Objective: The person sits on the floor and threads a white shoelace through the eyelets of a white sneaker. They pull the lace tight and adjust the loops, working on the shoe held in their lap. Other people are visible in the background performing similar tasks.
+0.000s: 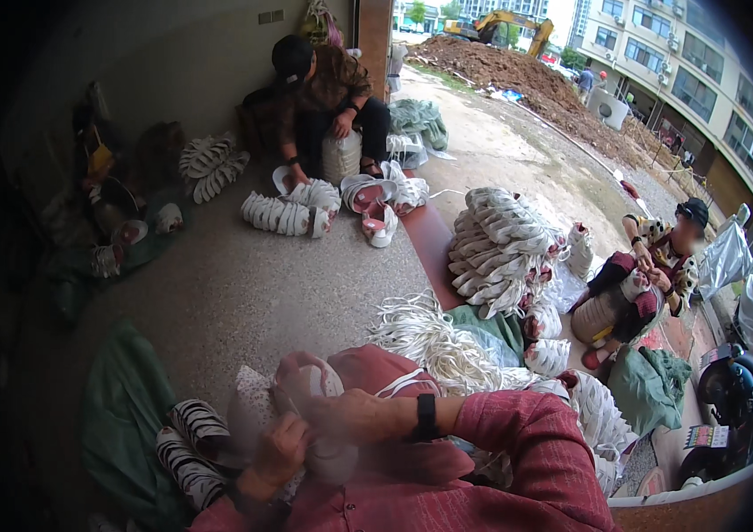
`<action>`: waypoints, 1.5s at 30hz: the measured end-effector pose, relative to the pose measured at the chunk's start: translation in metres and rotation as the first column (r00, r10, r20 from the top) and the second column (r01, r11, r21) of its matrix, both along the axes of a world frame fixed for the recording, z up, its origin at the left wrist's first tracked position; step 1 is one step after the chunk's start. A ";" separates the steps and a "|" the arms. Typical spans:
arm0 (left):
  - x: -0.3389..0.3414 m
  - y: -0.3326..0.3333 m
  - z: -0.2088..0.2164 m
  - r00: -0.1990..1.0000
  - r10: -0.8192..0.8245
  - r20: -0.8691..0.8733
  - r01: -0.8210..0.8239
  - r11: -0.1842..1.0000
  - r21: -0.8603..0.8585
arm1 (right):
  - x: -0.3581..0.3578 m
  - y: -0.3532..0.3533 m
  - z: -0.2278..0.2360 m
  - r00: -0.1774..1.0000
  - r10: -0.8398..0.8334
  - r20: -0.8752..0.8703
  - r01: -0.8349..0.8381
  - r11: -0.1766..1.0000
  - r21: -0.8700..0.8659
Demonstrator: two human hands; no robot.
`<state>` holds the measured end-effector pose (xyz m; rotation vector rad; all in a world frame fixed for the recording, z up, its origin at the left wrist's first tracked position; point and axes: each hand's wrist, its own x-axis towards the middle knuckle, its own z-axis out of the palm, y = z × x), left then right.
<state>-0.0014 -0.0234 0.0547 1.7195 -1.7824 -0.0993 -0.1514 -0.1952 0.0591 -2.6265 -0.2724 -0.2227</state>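
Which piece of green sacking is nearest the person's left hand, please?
The green sacking at the lower left, beside the stacked shoe uppers; the other pieces lie farther from the left hand.

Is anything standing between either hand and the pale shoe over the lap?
Nothing visible does: the left hand and right hand are both right at the pale shoe. Blur there hides the exact contact.

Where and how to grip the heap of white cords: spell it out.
Probably pinch a few loose strands at the left edge of the white cords, coming from above and the left: they splay outward there, while the middle lies thickly bunched.
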 end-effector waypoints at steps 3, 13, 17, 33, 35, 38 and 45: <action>0.011 0.013 0.001 0.995 0.096 0.033 -0.096 0.995 -0.001 | 0.005 0.004 0.004 0.992 -0.031 -0.125 0.024 0.998 -0.058; 0.221 0.255 -0.070 0.325 0.799 0.506 -0.939 0.212 0.269 | 0.012 0.005 -0.015 1.000 -0.017 0.007 0.018 0.993 -0.117; 0.174 0.215 -0.084 0.687 0.700 0.194 -0.722 0.626 0.294 | -0.010 -0.007 -0.018 0.973 -0.232 -0.015 0.230 0.952 0.202; 0.014 0.001 0.010 0.817 0.236 -0.527 0.168 0.776 0.608 | -0.147 -0.049 0.038 0.875 -0.471 0.112 -0.322 -0.393 0.861; 0.016 0.005 0.007 0.705 0.310 -0.638 0.236 0.746 0.623 | -0.169 -0.063 0.039 0.790 -0.593 0.158 -0.456 -0.396 0.797; 0.016 0.005 0.004 0.601 0.381 -0.703 0.234 0.757 0.610 | -0.197 -0.079 0.045 0.639 -0.760 0.115 -0.621 -0.422 0.660; 0.057 0.044 -0.019 0.232 0.410 -0.882 0.232 0.858 0.459 | -0.287 -0.119 0.030 0.486 -0.858 0.166 -0.735 -0.299 0.609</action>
